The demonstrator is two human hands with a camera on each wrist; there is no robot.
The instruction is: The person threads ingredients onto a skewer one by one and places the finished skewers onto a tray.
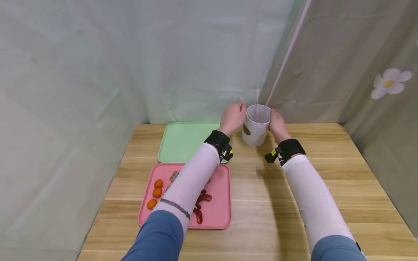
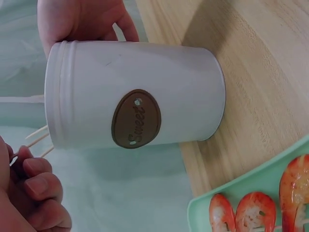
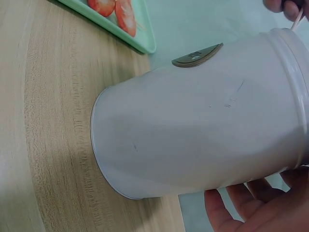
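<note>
A white bucket (image 1: 254,131) with a brown oval "Sweet" label (image 2: 136,119) stands upright on the table near the back. My right hand (image 1: 278,125) holds it by the right side near the rim, its fingers (image 3: 246,205) curved against the wall. At the rim's left, my left hand (image 1: 233,116) pinches a thin wooden skewer (image 2: 37,140) between thumb and fingers, the others curled in. More skewers (image 1: 257,105) poke up out of the bucket. Skewered shrimp (image 2: 256,211) lie on the green tray (image 1: 189,141) next to the bucket; my left arm hides them in the head view.
A pink tray (image 1: 222,214) in front of the green one bears orange balls (image 1: 157,192), reddish-brown tentacle pieces (image 1: 204,198) and greyish bits, partly covered by my left forearm. Curtains (image 1: 209,54) hang close behind the wooden table (image 1: 326,188) and at both sides.
</note>
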